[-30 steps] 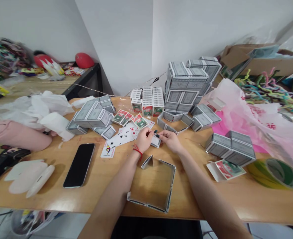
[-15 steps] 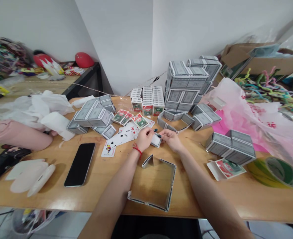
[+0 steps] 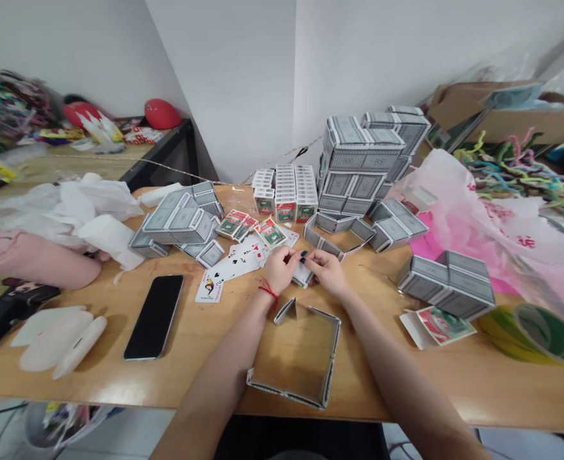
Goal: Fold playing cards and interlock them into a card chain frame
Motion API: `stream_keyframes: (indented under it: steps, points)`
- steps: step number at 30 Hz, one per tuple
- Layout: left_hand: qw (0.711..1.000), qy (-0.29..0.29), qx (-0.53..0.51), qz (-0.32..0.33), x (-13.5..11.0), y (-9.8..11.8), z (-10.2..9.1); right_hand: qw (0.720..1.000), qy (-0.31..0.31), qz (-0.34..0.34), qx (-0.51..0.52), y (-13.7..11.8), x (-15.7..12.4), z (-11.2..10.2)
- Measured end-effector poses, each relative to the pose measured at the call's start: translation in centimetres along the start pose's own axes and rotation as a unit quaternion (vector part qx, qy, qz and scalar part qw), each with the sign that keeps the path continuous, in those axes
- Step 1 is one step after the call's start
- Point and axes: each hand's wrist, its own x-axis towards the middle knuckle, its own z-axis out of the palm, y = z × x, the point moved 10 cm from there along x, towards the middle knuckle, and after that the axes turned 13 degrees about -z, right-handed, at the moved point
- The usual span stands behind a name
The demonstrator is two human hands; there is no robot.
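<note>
A playing card (image 3: 303, 276) is pinched between my two hands above the middle of the table. My left hand (image 3: 282, 268), a red string round its wrist, grips the card's left side; my right hand (image 3: 326, 271) grips its right side. The fingertips of both hands nearly meet at its far edge. Just in front of me lies a square frame of folded cards (image 3: 329, 358) standing on edge, with a gap along its far side. A folded card (image 3: 285, 312) stands at that gap. Loose playing cards (image 3: 234, 267) spread to the left of my left hand.
Card-block stacks stand at the left (image 3: 179, 217) and back right (image 3: 358, 166). Several card boxes (image 3: 285, 191) line the back. A phone (image 3: 154, 317) lies left; a card block (image 3: 447, 281), an opened card box (image 3: 444, 324) and a tape roll (image 3: 531, 332) sit right.
My fingertips have drawn closer together over the card, and the right hand has shifted slightly left. The frame and stacks stay where they were.
</note>
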Motion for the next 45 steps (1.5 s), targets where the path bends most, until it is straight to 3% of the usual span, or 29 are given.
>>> stream_keyframes:
  steps: [10,18,35,41,45]
  points:
    - [0.991,0.025,0.103,0.078,-0.4,1.5,0.4,0.997,-0.055,0.046,0.016,0.7,-0.6,1.1]
    - [0.994,0.039,0.079,0.058,0.1,1.0,-0.1,0.998,-0.042,0.036,0.013,0.3,-0.5,1.1]
    - [0.999,0.032,0.025,0.003,0.9,-0.3,-0.6,0.988,-0.117,0.043,0.095,-0.6,-1.1,1.7]
    - [0.998,0.064,-0.009,-0.017,0.9,-0.8,-1.8,0.992,-0.09,0.038,0.08,0.1,-0.8,1.6]
    - [0.998,0.056,-0.013,0.013,0.5,-0.2,-1.9,0.999,-0.003,0.01,0.034,0.6,-0.3,0.3]
